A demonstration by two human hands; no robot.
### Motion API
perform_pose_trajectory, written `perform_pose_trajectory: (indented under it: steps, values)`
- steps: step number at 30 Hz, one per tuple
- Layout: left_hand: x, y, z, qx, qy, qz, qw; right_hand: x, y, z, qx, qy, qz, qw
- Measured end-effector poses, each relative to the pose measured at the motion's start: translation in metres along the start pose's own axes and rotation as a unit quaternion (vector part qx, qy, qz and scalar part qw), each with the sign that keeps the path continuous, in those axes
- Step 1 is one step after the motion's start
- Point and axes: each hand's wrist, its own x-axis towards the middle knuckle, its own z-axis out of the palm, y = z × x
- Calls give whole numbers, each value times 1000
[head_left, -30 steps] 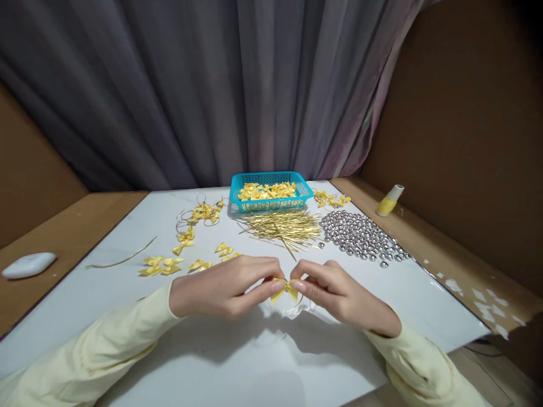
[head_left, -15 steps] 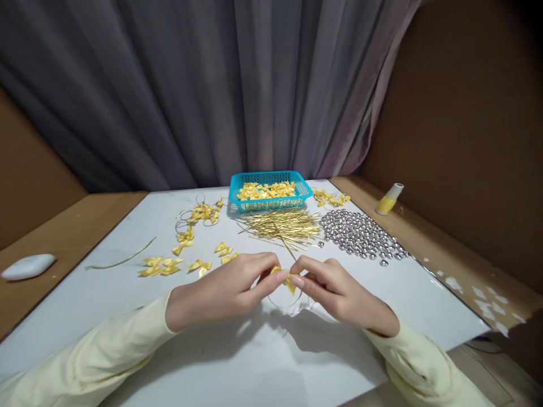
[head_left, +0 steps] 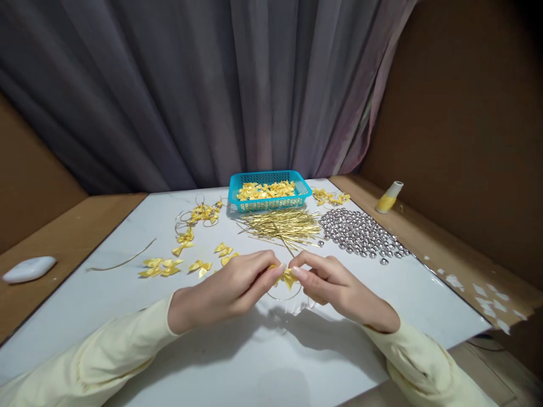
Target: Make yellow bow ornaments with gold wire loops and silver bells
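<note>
Between my two hands, above the front middle of the white board, is a yellow ribbon bow (head_left: 289, 278). My left hand (head_left: 237, 284) pinches its left side between thumb and forefinger. From the other side, my right hand (head_left: 333, 285) grips the bow with thumb and fingertips. A thin loop of gold cord (head_left: 282, 298) hangs below the bow, and my fingers hide where the two meet. Several loose yellow bows (head_left: 200, 265) lie left of my left hand. Beyond my hands rests a pile of gold cord pieces (head_left: 284, 226).
A blue basket (head_left: 306, 199) of yellow bows stands at the back. Silver beads (head_left: 360, 234) are heaped on the right. Bows with cord loops (head_left: 204, 212) lie back left. A thread spool (head_left: 389, 198), a white computer mouse (head_left: 29, 269) and paper scraps (head_left: 481, 291) sit around the white board (head_left: 237, 362).
My fingers have shifted slightly on the bow, and more of its yellow ribbon shows between them. Both hands stay in nearly the same place.
</note>
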Motion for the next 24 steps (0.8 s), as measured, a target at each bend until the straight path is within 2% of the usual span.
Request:
perform_pose_trajectory:
  steps: [5, 16, 24]
  values:
    - [0, 0, 1, -9, 54, 10, 998, 0, 2, 0, 38, -28, 20, 999]
    - [1, -1, 4, -24, 111, 8, 993, 0, 9, -1, -21, 11, -29, 999]
    - [0, -3, 10, 5, 158, 38, 987, 1, 7, 8, -99, -13, -48, 994]
